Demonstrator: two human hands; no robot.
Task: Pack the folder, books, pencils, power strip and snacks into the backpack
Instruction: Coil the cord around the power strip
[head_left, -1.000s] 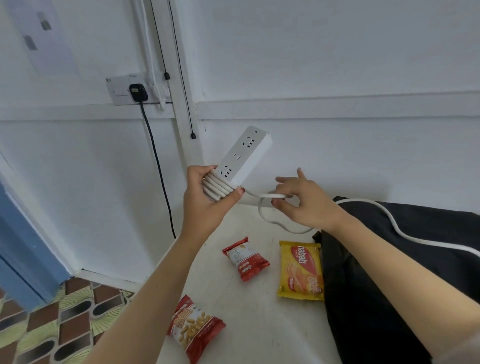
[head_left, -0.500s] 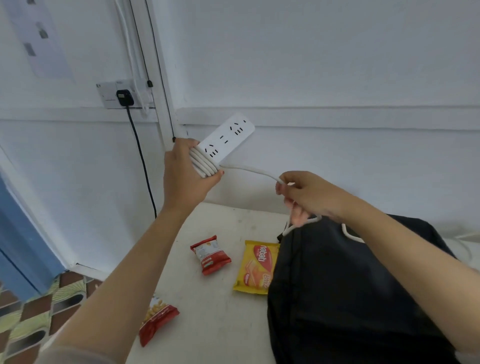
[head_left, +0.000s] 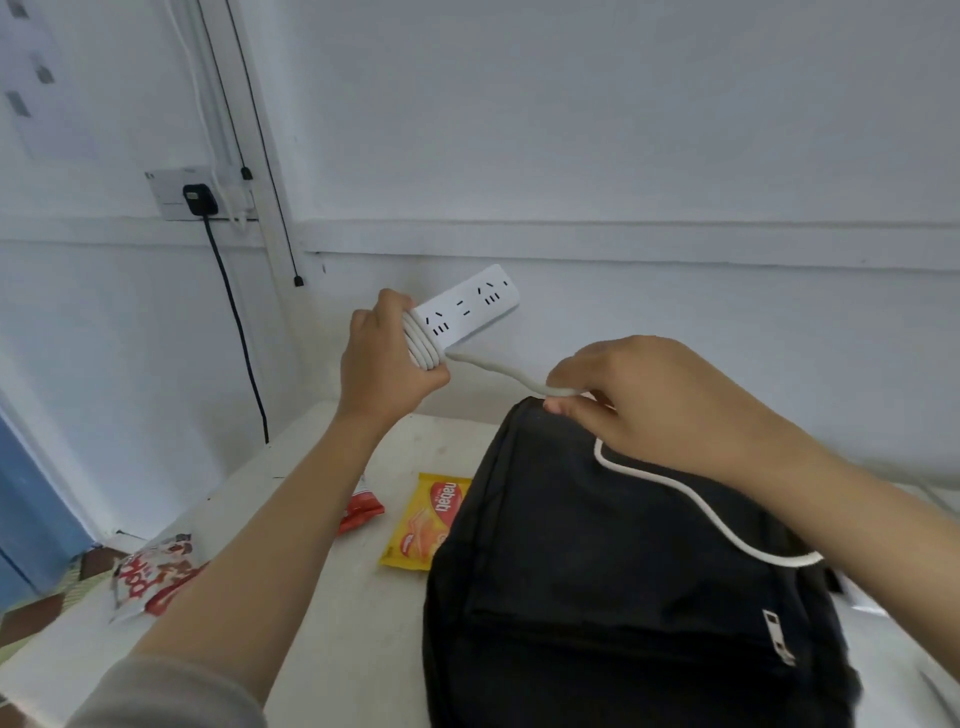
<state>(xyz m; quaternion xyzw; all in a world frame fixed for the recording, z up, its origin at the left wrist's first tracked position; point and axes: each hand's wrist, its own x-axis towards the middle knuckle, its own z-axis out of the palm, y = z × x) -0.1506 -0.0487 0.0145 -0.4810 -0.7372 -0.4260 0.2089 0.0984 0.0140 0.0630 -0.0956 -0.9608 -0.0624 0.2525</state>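
Holding the white power strip (head_left: 470, 306) up above the table (head_left: 322, 623), we have our left hand (head_left: 384, 364) wrapped round its near end, fingers and thumb clamped over several turns of its white cord (head_left: 691, 499) wound about the body. The strip tilts up to the right, socket faces towards us; no brand mark can be read on it.

From the coil the cord runs a short way to our right hand (head_left: 649, 400), which pinches it between thumb and curled fingers just above the top edge of the black backpack (head_left: 597, 597). Past that hand the cord trails in a loose curve across the backpack's front and passes under our right forearm.

The backpack lies on the table, its front pocket zipped, a metal zipper pull (head_left: 779, 636) at the right.

Beside its left edge lies a yellow wafer packet (head_left: 428, 525) with "nabati" in white on a red oval — touching the bag. A red snack packet (head_left: 361, 512) shows partly behind our left forearm. Near the table's left edge sits a red-and-white snack bag (head_left: 148, 577); its lettering is too skewed to read.

On the wall, a black plug (head_left: 196, 200) sits in a white socket plate (head_left: 166, 195).
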